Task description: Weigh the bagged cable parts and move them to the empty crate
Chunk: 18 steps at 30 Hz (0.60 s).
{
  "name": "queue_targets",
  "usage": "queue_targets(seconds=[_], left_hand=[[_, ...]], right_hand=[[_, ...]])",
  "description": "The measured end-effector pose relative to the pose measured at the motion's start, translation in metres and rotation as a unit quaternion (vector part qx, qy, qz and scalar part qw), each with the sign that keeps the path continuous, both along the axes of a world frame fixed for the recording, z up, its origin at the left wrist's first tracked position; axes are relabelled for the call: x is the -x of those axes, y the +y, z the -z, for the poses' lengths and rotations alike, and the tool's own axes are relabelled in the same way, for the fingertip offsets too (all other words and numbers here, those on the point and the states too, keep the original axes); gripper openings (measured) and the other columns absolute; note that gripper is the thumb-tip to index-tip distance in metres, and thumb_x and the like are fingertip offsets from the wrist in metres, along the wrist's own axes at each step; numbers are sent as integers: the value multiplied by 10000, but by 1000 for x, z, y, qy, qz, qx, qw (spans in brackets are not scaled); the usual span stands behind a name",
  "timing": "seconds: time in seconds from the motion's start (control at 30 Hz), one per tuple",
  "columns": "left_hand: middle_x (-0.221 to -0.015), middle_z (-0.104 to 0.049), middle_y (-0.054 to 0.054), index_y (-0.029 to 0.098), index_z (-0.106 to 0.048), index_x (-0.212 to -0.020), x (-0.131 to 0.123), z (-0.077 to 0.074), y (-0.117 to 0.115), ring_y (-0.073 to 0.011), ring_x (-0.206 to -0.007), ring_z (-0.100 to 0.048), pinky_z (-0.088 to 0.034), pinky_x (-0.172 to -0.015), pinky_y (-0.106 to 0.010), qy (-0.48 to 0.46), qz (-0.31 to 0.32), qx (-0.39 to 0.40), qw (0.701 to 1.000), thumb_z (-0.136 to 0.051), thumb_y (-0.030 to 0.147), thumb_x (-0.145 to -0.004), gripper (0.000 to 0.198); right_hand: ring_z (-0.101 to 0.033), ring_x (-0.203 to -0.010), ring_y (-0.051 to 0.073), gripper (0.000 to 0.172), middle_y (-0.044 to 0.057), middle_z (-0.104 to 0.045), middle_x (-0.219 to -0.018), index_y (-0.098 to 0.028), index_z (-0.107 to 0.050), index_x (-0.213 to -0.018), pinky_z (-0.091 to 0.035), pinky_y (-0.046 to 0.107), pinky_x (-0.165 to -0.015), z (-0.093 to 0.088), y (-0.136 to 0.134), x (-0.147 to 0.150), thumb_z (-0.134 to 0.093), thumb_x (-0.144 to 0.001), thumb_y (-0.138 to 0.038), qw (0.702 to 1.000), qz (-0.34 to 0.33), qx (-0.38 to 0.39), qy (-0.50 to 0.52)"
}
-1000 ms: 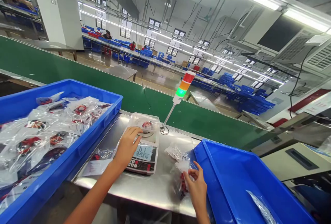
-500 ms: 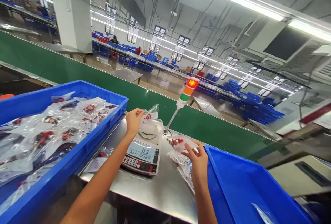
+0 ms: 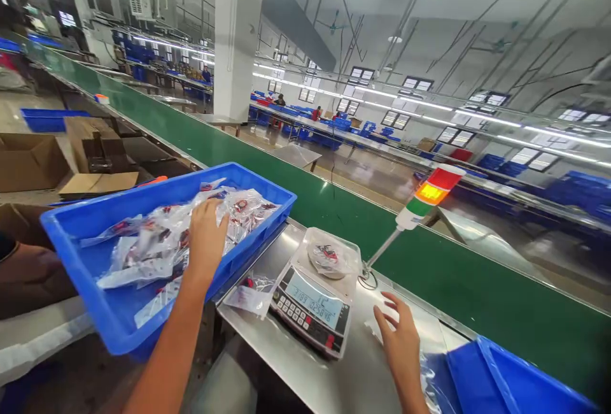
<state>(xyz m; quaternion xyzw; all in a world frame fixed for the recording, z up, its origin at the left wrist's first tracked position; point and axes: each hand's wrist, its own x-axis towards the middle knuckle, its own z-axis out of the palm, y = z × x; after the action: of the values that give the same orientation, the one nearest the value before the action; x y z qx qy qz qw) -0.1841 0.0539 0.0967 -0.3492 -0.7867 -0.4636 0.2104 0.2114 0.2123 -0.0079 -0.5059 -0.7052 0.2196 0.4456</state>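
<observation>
Clear bag (image 3: 327,253) with red and black contents, one, lying flat on the round pan of the digital scale (image 3: 312,306); its film blends with the pan, so its long axis cannot be read with certainty. Scale: long axis running away from the person and leaning slightly right, pan at the far end, keypad and lit display at the near end. Loose bag (image 3: 248,299), one, on the metal table (image 3: 281,360) just left of the scale, pale face lying roughly crosswise, red part at its far side. Left hand: (image 3: 207,235) fingers pointing forward over the bagged parts (image 3: 143,255) in the left blue bin (image 3: 79,271); whether it grips one cannot be told. Bagged parts: heaped, pointing several ways, one at the near side slanting from lower left to upper right. Left blue bin: long axis likewise slanting, far end toward the green barrier (image 3: 334,213). Right hand: (image 3: 401,334) over the table right of the scale, thumb and fingers wide apart, a pale bag edge beside the fingertips. Right blue bin (image 3: 506,376), one, at the table's right. Signal lamp (image 3: 429,194), one, behind the scale, leaning right, amber section lit.
</observation>
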Motion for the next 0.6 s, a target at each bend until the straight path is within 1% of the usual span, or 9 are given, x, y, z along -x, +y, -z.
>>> queue_targets(seconds=[0.1, 0.17, 0.2, 0.27, 0.33, 0.37, 0.43, 0.5, 0.6], left_hand=[[-1172, -681, -100, 181, -650, -1070, -36, 15, 21, -294, -1151, -601, -469, -1064, -464, -12, 148, 31, 988, -535, 207, -916, 194], [-1154, -690, -78, 195, -656, -1046, -63, 22, 37, -272, -1133, -610, -486, -1042, -431, -25, 238, 40, 970, -533, 211, -926, 172], [-1146, -692, -71, 199, -656, -1046, -76, 25, 44, -266, -1127, -612, -491, -1035, -422, -32, 274, 44, 960, -534, 210, -929, 170], [-1142, -691, -68, 201, -656, -1059, -96, 30, 56, -259, -1121, -613, -495, -1029, -417, -40, 330, 47, 942, -531, 210, -934, 177], [-1151, -685, -71, 199, -658, -1068, -110, 35, 65, -260, -1130, -607, -496, -1031, -420, -36, 374, 47, 925, -528, 207, -935, 186], [-1154, -682, -75, 194, -659, -1065, -115, 38, 69, -263, -1137, -604, -498, -1030, -424, -31, 392, 48, 918, -528, 203, -932, 187], [-1166, -673, -83, 185, -653, -1079, -123, 43, 76, -269, -1157, -591, -500, -1034, -436, -20, 424, 57, 904, -528, 195, -928, 197], [-1188, -658, -93, 175, -643, -1105, -128, 48, 82, -274, -1182, -574, -500, -1041, -449, -8, 453, 73, 888, -531, 179, -921, 216], [-1249, -629, -98, 178, -621, -1175, -133, 54, 90, -277, -1236, -539, -488, -1071, -473, 12, 480, 92, 872, -525, 145, -908, 286]], right_hand=[[-551, -1167, 412, 585, 184, -636, -1194, -189, -642, -1108, -440, 599, -983, 28, -3, -57, -418, -849, -664, 986, 117, -44, -111], [-497, -1225, 478, 693, 225, -611, -1268, -189, -659, -1149, -406, 675, -963, 51, -13, -93, -400, -826, -744, 965, 183, -15, -185], [-488, -1234, 496, 748, 239, -598, -1299, -190, -665, -1171, -414, 687, -936, 63, -20, -108, -396, -808, -786, 958, 194, 14, -208], [-511, -1221, 496, 815, 242, -596, -1325, -190, -677, -1193, -440, 668, -911, 86, -40, -127, -379, -788, -830, 955, 174, 58, -231], [-549, -1201, 454, 795, 218, -620, -1318, -185, -687, -1201, -453, 617, -949, 102, -60, -135, -344, -827, -798, 962, 141, 57, -227], [-566, -1189, 430, 761, 197, -637, -1309, -188, -690, -1206, -453, 591, -972, 106, -70, -135, -335, -855, -762, 965, 139, 50, -219], [-598, -1157, 390, 699, 166, -675, -1269, -185, -694, -1207, -454, 547, -997, 107, -84, -133, -320, -898, -687, 968, 155, 48, -189], [-622, -1138, 372, 684, 162, -701, -1230, -166, -701, -1186, -468, 516, -989, 101, -93, -128, -322, -903, -659, 971, 177, 58, -147], [-624, -1170, 364, 696, 167, -700, -1250, -150, -703, -1177, -483, 469, -981, 84, -101, -124, -370, -879, -683, 976, 191, 77, -74]])
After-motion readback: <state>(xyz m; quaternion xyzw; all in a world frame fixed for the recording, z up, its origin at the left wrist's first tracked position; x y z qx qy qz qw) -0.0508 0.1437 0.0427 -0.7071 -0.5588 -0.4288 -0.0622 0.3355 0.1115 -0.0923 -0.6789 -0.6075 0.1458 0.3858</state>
